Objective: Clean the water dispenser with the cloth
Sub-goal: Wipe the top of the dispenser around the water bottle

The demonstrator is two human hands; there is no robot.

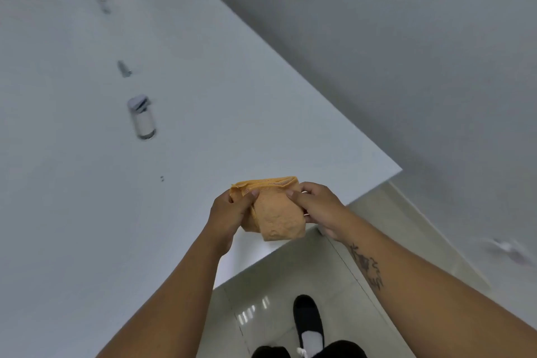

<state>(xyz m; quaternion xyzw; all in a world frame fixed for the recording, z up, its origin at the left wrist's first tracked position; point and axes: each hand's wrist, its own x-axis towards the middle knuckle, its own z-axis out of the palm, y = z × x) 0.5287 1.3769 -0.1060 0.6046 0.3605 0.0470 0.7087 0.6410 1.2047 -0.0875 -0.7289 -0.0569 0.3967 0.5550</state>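
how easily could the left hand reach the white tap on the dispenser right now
Probably easily: nothing lies between the left hand and the tap on the white panel. Both it and the right hand grip the orange cloth, so the cloth would come along.

Bare forearms (406, 293), black trousers (343, 349).
I see a dark tattoo (366, 267) on the right forearm, a black slip-on shoe (308, 318) and white sock (311, 340).

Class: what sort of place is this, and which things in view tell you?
Probably an indoor pantry or utility corner: a glossy tiled floor, a plain white wall, and a white unit with a small tap, likely the water dispenser.
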